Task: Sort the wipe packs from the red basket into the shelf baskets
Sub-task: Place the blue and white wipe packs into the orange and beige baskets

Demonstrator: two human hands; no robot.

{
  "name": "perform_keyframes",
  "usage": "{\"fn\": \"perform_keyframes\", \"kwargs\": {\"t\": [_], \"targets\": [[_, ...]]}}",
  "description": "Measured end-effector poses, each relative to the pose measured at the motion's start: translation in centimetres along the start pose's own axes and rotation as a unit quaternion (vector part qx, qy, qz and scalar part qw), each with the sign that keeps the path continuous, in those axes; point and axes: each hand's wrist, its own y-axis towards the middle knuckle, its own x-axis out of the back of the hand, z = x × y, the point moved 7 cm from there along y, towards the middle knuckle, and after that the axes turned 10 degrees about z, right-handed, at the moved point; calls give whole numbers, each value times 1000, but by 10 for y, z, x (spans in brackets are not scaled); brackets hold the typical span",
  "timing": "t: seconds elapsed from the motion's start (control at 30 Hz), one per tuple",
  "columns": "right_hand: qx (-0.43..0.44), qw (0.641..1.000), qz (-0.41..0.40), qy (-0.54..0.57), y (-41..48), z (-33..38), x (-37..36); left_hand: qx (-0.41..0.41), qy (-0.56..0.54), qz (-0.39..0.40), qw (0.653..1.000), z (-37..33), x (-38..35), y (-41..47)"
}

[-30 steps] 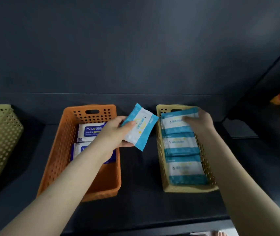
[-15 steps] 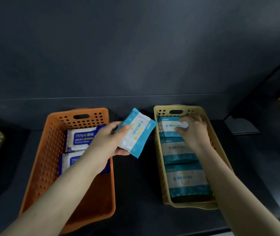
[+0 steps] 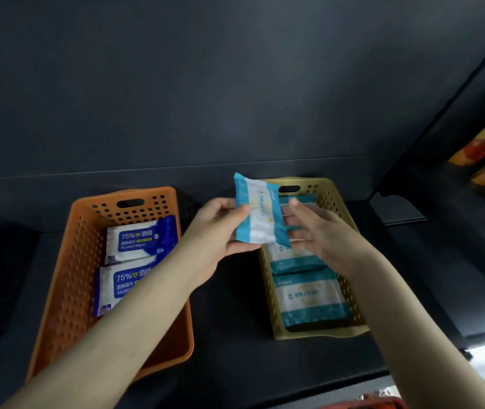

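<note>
The left hand (image 3: 217, 231) grips a soft teal-and-white plastic wipe pack (image 3: 257, 214), thumb on its front face and fingers curled behind. The pack is held in the air, stood on end, over the far left corner of the perforated yellow plastic basket (image 3: 318, 333) on the dark shelf (image 3: 235, 335).

A second ago this pack hung tilted over the gap between the two baskets, while the right hand (image 3: 315, 228) was down inside the yellow basket, pressing on the farthest pack there. Now the right hand has come up out of the basket and meets the pack's right edge, fingers straight and spread behind it, thumb raised just beside its upper corner. It touches but has not clamped. The left hand has meanwhile carried the pack rightward and turned it upright.

This looks like a hand-over or a two-handed placement. The earlier tidying probably cleared room at the far end of the matching teal-and-white packs (image 3: 309, 299) lying in a row there. The pack has not been released.

The perforated orange plastic basket (image 3: 70, 276) to the left holds two white-and-blue alcohol wipe packs (image 3: 141, 237), a different sort, so yellow is the right destination. A sliver of red at the bottom edge (image 3: 377, 404) may be the red basket (too little shows to count what remains).
</note>
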Motion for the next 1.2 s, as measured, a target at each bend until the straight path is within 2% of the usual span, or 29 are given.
{"fn": "perform_keyframes", "kwargs": {"t": [0.13, 0.2, 0.27, 0.33, 0.4, 0.47, 0.53, 0.77, 0.9, 1.07, 1.2], "targets": [[6, 993, 14, 117, -10, -6, 7, -21, 104, 49, 993, 8, -27, 1], [36, 993, -11, 109, -18, 3, 26, -73, 203, 31, 976, 7, -25, 1], [73, 994, -58, -53, -25, 21, 55, -101, 304, -14, 947, 7, -12, 3], [59, 969, -45, -237, -24, 38, 69, -63, 334, -26, 940, 21, 1, 10], [-3, 922, 36, -385, -11, 38, 67, -3, 335, 0, 942, 37, 5, 16], [-66, 850, 120, -508, 3, 28, 53, 24, 335, 30, 942, 45, 1, 18], [-83, 820, 163, -542, 20, 15, 40, 25, 335, 48, 941, 45, -3, 19], [10, 831, 111, -545, 44, -16, 31, 29, 328, 73, 942, 47, -4, 18], [46, 812, 49, -580, 36, -19, 39, 30, 313, 74, 946, 45, -3, 20], [80, 848, 56, -520, 36, -29, 44, 42, 308, 63, 948, 45, -3, 19], [62, 855, 59, -512, 34, -27, 44, 50, 309, 58, 948, 44, -2, 20]]}}
